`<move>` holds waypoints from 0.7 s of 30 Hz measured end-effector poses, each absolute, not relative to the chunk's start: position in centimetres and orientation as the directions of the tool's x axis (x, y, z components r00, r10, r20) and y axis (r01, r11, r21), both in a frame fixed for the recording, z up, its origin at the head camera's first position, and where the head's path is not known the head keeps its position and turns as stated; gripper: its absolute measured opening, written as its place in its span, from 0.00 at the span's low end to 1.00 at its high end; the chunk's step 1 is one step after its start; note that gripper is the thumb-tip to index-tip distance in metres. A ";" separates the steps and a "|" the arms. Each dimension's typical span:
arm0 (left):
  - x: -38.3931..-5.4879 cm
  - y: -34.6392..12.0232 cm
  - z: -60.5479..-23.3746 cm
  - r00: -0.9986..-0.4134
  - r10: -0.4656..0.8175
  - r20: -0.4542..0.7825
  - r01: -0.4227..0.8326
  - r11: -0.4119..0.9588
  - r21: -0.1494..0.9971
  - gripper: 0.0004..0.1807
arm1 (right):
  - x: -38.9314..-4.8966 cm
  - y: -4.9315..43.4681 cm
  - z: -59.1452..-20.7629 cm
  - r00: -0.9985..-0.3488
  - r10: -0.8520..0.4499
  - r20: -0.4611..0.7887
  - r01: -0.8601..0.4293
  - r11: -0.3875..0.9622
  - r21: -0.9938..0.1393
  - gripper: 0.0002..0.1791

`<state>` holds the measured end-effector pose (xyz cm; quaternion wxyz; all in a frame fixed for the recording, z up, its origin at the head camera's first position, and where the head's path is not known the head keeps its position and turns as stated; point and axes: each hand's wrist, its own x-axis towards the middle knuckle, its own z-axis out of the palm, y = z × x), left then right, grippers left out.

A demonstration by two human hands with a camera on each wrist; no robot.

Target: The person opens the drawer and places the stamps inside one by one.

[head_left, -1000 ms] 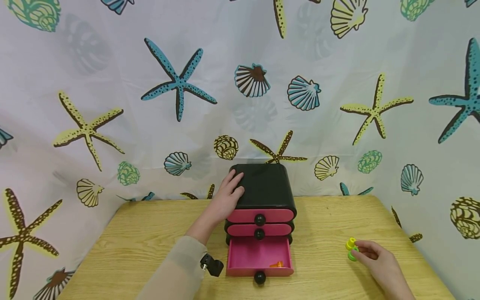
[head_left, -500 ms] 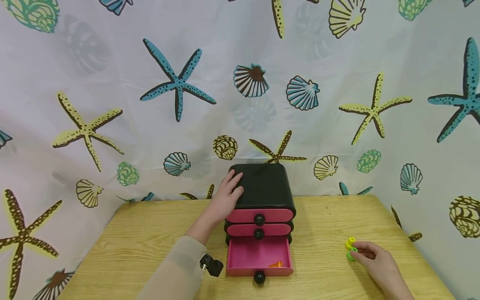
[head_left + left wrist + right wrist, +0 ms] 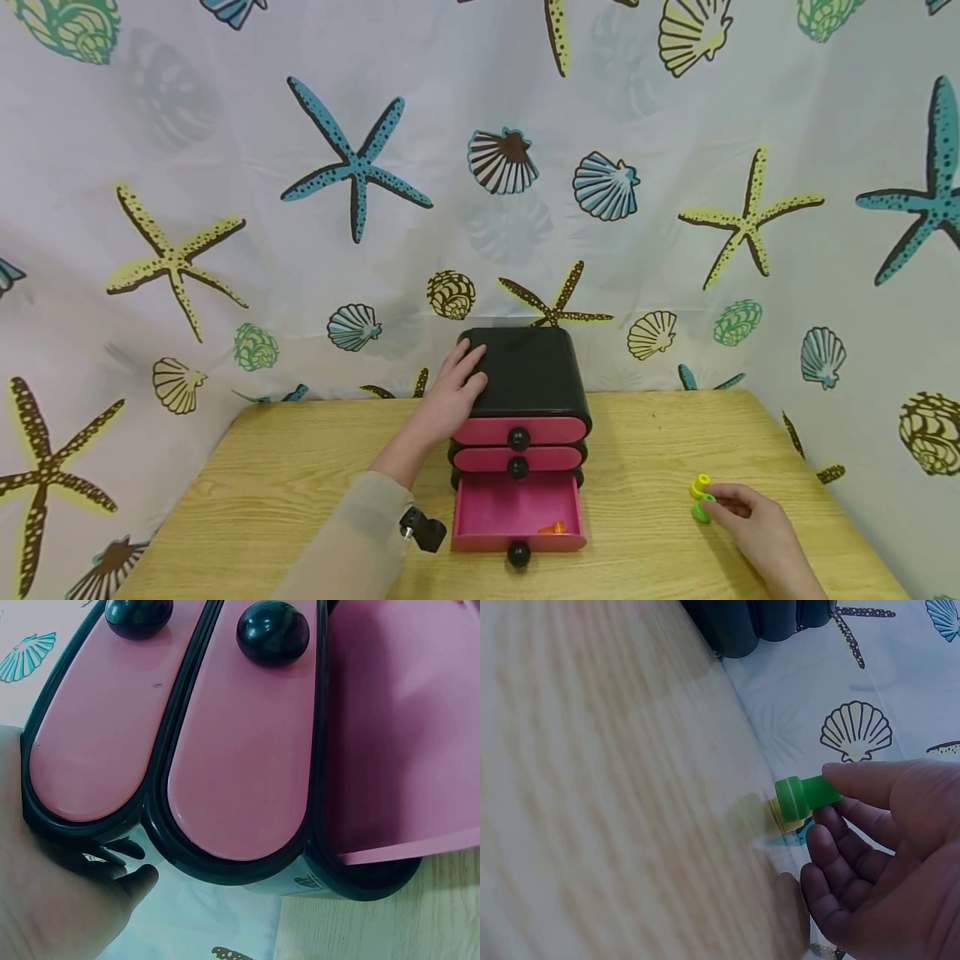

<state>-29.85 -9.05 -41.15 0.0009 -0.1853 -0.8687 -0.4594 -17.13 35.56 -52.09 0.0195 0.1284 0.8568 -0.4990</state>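
Observation:
In the head view my left hand (image 3: 448, 398) rests on the top left edge of a black cabinet (image 3: 528, 367) with pink drawers, its fingers extended along the top. The left wrist view shows this hand (image 3: 52, 892) against the cabinet's rounded side. The lowest drawer (image 3: 517, 504) is pulled out, and an orange peg (image 3: 553, 528) lies inside it. At the right, thumb and fingertips of my right hand (image 3: 757, 525) pinch a small green stepped peg (image 3: 802, 796) close over the table. A yellow peg (image 3: 700, 486) stands just behind the green one, partly hidden by it in the right wrist view.
The upper drawer (image 3: 487, 432) and the middle drawer (image 3: 487, 459) are closed, each with a round black knob. A wooden table (image 3: 315, 467) bears the cabinet. Behind and beside it hangs a white cloth (image 3: 420, 275) printed with starfish and shells.

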 end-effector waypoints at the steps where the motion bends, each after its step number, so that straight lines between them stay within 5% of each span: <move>1: -29.9 -9.1 -41.2 -0.931 0.321 0.171 0.323 0.513 0.796 0.35 | -17.1 35.6 -52.1 -0.967 0.199 -0.159 0.237 0.470 -0.851 0.29; 21: -30.0 -9.2 -41.4 -0.931 0.328 0.159 0.317 0.514 0.797 0.35 | -16.3 32.9 -49.8 -0.981 0.155 -0.112 0.175 0.491 -0.853 0.26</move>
